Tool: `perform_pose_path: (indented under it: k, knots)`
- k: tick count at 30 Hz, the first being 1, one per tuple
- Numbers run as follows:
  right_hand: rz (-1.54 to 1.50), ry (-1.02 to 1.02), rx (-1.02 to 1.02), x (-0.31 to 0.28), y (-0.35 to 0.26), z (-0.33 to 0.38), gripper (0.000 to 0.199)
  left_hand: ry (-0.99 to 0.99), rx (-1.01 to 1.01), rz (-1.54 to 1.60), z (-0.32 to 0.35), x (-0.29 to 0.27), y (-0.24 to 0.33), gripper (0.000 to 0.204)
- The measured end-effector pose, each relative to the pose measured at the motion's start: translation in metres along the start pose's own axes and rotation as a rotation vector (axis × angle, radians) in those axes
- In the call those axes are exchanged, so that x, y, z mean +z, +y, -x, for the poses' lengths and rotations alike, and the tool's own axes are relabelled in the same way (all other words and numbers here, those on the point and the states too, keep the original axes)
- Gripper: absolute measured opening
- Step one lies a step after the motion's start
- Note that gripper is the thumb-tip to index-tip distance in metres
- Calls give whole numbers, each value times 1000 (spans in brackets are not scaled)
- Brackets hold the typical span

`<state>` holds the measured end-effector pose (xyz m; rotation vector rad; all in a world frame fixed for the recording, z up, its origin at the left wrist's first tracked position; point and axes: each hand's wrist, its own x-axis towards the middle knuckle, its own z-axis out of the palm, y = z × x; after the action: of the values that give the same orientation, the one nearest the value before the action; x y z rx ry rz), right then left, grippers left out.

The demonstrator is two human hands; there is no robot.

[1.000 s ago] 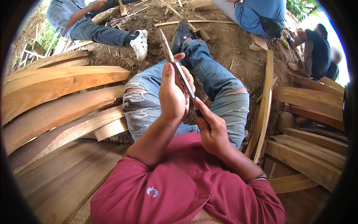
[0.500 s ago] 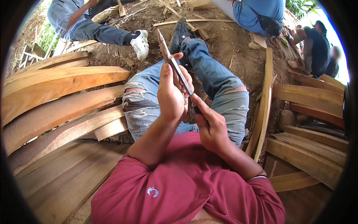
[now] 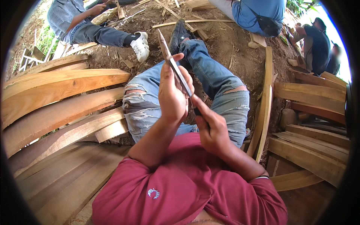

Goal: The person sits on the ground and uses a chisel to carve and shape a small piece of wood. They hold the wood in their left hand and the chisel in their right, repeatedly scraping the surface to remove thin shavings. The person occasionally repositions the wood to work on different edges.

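My left hand [image 3: 171, 92] is closed around a slim, pointed piece of wood [image 3: 163, 43], raised in front of my knees with its tip away from me. In my right hand [image 3: 213, 129] is a knife [image 3: 182, 79], gripped by its dark handle, which the fingers mostly hide. Its narrow blade lies lengthwise along the wood, across my left palm and fingers. The right index finger stretches along the knife towards the left hand. Where the blade ends and the wood begins is hard to make out.
Stacked wooden planks [image 3: 63, 93] stand close on my left, and more timber [image 3: 307, 157] is on my right. A long board [image 3: 264, 108] leans beside my right knee. Wood scraps [image 3: 202, 34] litter the dirt ahead. Several people sit nearby, one in blue [image 3: 258, 18].
My hands, the knife and the wood hold nearly the same pose; the right hand shifts very slightly. At the far left, another person's hands come further into view.
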<state>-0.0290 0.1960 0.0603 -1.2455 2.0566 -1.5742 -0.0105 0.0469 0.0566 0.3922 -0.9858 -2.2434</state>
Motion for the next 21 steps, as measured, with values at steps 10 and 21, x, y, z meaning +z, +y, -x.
perform_pose_path:
  k: [10,21]
  knots:
    - [-8,-23,-21,1,-4,-5,51,63,19,-41,0,13,7,47]
    - [9,-25,-59,1,-4,-16,52,28,52,-28,-11,6,18,47]
